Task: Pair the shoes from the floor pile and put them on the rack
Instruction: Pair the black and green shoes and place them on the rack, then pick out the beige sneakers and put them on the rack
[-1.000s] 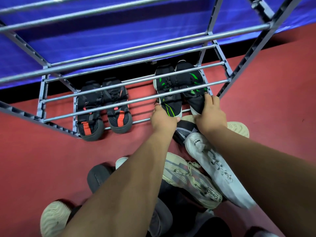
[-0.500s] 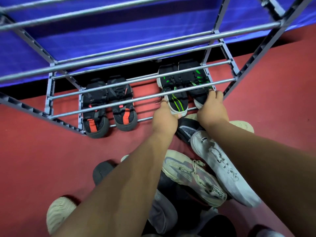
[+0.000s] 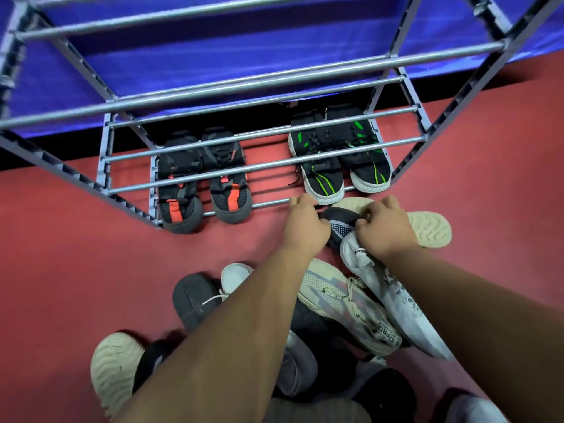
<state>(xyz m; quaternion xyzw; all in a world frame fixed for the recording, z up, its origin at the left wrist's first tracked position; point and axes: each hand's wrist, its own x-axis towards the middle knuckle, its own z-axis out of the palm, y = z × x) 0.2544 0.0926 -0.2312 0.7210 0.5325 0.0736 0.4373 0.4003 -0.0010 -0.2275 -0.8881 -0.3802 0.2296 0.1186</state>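
Where both hands gripped the toes of the black-and-green pair point(image 3: 338, 154) half a second ago, they have now pulled back off it and hang over the floor pile point(image 3: 345, 300) just near of the rack point(image 3: 274, 166). That pair sits on the lowest tier at the right end, two shoes side by side and touching, long axes running near to far, white-rimmed toes pointing toward the person and just over the near rail. At the left of that tier the black-and-orange pair point(image 3: 201, 184) lies the same way, toes near, and has not shifted. The left hand point(image 3: 305, 227) is loosely curled, knuckles up, its fingertips by the near rail, holding nothing that can be seen. The right hand point(image 3: 384, 227) is curled with fingertips drawn together over a dark mesh shoe point(image 3: 338, 224); whether it pinches the shoe cannot be told. Beside that hand a white shoe point(image 3: 393, 303) lies with its long axis slanting toward the near right, and a cream sole point(image 3: 427, 227) faces up at the far right of the pile.
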